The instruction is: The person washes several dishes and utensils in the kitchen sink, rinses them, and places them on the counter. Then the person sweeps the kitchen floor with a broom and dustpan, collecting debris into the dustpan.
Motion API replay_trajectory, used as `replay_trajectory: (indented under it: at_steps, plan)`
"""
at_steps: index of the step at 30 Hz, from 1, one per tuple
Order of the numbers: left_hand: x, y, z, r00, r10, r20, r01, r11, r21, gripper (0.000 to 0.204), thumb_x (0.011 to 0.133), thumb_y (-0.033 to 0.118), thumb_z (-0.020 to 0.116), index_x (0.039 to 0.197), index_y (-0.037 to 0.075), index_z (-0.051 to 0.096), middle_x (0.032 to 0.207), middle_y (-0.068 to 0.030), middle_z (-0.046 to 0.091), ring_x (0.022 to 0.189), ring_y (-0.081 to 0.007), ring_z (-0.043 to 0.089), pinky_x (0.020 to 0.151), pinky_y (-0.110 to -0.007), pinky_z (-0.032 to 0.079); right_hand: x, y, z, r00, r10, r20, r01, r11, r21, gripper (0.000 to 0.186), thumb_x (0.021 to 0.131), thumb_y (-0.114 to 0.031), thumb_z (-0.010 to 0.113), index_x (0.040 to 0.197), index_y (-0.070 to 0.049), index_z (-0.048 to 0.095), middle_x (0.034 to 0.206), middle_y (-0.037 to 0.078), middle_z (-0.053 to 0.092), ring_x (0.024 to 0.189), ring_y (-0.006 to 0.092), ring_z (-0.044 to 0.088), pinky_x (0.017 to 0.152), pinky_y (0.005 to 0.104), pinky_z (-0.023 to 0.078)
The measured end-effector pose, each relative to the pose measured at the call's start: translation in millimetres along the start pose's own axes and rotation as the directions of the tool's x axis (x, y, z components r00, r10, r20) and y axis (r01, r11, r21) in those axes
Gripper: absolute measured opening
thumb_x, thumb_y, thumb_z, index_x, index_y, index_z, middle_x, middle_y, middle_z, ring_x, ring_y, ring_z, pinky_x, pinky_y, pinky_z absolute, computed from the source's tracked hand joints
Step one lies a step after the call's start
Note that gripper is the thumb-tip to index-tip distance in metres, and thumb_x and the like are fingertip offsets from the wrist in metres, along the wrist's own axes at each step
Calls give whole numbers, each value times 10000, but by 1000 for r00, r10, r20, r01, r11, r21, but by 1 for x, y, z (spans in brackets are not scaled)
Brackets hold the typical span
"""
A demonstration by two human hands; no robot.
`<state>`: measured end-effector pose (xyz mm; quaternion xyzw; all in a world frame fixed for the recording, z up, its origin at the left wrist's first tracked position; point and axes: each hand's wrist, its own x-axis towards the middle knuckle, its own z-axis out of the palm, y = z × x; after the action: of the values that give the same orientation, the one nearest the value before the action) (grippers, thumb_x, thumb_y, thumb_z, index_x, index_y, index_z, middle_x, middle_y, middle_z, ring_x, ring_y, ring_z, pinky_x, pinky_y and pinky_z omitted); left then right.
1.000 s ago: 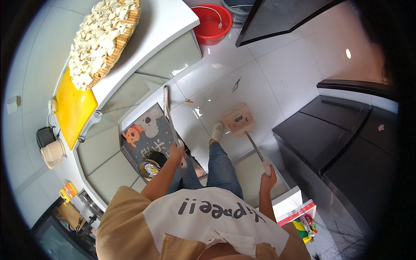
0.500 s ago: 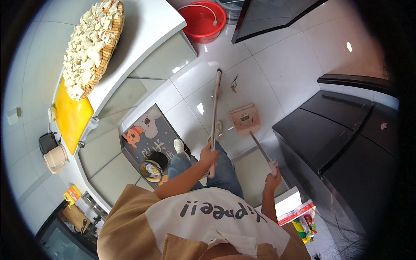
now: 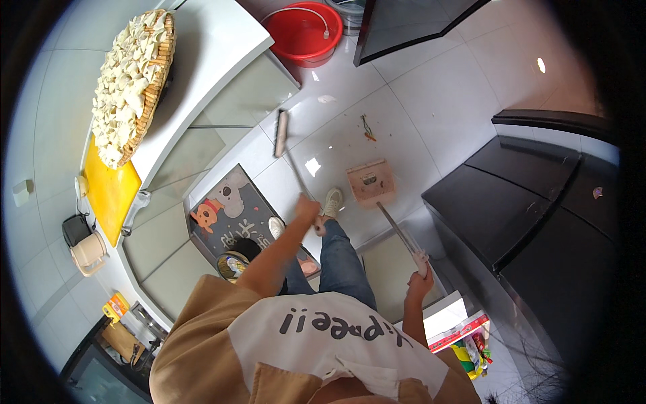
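My left hand point(image 3: 306, 210) is wrapped round the handle of a broom. The broom head point(image 3: 280, 134), pinkish with dark bristles, is beside the cabinet front at the upper left, away from the dustpan. With my right hand point(image 3: 420, 281) I grip the light handle end of a long-handled dustpan. Its pink pan point(image 3: 372, 182) stands on the tiles ahead of my feet, tilt hard to tell. Beyond the pan lies a small heap of debris point(image 3: 368, 128), greenish and orange scraps with specks around it.
A grey cartoon mat point(image 3: 232, 198) and a round bin point(image 3: 232, 266) are at left. The red bucket point(image 3: 303, 34) stands at the far end near a dark-framed door point(image 3: 410, 30). Black cabinets point(image 3: 505, 195) line the right; a white counter point(image 3: 202, 60) bears a wicker tray of pale pieces.
My left hand and the broom have swung left, moving the broom head from near the debris toward the cabinet. The dustpan has shifted slightly left in the picture.
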<state>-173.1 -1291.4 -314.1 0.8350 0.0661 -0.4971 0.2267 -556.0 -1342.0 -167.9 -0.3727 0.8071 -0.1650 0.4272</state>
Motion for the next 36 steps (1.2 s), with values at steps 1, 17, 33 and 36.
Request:
replay_trajectory:
  at_steps: [1,17,33,36]
  plan:
    - [-15,5,19,998,24,61,-21,998,-56,571,776,13,570,1319,-57,410,954,-233,657,571,-328,693,420,-423,536,0,1,0,1000,7,-3,-7,1000,10,592,723,30,450,1292,20,612,832,83,651,504,109,471,455,270,371]
    - [-19,86,-7,959,282,-8,-263,902,344,518,799,22,536,1293,-57,402,874,-247,672,587,-325,689,439,-413,547,16,33,-4,998,28,-65,-26,999,37,591,704,41,453,1272,45,617,1083,117,696,785,170,616,692,283,483]
    - [-50,118,57,880,357,313,-474,708,524,614,795,84,591,1376,-52,447,1107,-284,659,801,-394,714,603,-427,607,-14,0,8,961,105,-255,-60,982,178,572,695,43,462,1237,34,642,1140,175,703,1004,258,673,905,319,487]
    - [2,181,59,764,530,368,-625,466,626,635,794,47,547,1402,-55,395,1054,-291,660,688,-379,699,558,-418,596,-24,-14,8,946,189,-264,-162,979,123,578,696,44,472,1245,3,650,1131,165,708,996,263,680,885,325,498]
